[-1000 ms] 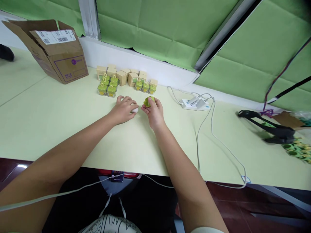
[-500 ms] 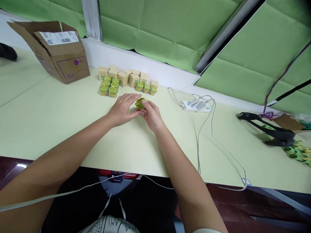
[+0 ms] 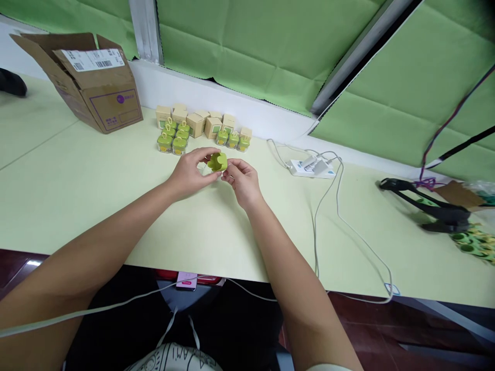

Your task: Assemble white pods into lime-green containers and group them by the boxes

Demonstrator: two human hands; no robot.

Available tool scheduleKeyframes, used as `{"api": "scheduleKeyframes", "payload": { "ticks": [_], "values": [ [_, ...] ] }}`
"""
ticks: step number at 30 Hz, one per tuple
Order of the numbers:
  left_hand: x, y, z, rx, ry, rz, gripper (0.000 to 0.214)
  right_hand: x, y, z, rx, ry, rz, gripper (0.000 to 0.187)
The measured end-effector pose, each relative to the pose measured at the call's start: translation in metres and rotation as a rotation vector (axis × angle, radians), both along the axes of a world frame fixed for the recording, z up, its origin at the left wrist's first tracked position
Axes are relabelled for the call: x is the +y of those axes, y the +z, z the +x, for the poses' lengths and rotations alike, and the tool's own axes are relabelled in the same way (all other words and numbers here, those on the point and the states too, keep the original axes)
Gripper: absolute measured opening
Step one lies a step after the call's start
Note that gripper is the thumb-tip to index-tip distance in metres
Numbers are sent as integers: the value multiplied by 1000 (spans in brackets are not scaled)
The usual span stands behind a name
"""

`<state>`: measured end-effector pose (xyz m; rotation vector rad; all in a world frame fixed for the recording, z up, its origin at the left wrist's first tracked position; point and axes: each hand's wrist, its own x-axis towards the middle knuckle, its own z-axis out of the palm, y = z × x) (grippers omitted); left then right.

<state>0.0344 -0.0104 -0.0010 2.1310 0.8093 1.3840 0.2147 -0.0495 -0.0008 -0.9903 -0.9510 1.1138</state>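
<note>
A small olive-green lid, hollow with a scalloped rim, is held above the table with its open side showing. My left hand curves around its left side, fingers above and thumb below. My right hand is pinched at the lid's right end; what its fingertips grip there is partly hidden. Just beyond my hands stand several small clear jars with green lids and loop handles. Three more such jars stand to their right. Behind them is a row of small tan cardboard boxes.
An open cardboard carton stands at the back left. A white power strip with plugs and trailing white cables lies to the right. Farther right are a black stand-like object and several green pieces. A phone rests below the table edge.
The lid has turned so its hollow side shows and has shifted slightly left into my left hand. My right thumb has moved off its face to its end. The phone screen has lit up.
</note>
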Motion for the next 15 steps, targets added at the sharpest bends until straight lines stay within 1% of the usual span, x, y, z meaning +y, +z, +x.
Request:
{"api": "scheduleKeyframes", "payload": {
  "ticks": [5, 11, 15],
  "values": [
    [4, -2, -2, -25, -71, -98, 51, 0, 2, 1, -2, 5, -11, 30],
    [7, 0, -5, -57, -101, -199, 59, -1, 3, 5, 39, 77, -50, 36],
    [7, -1, -4, -69, -132, -239, 62, -1, 3, 8, 86, 126, -90, 45]
  ]
}}
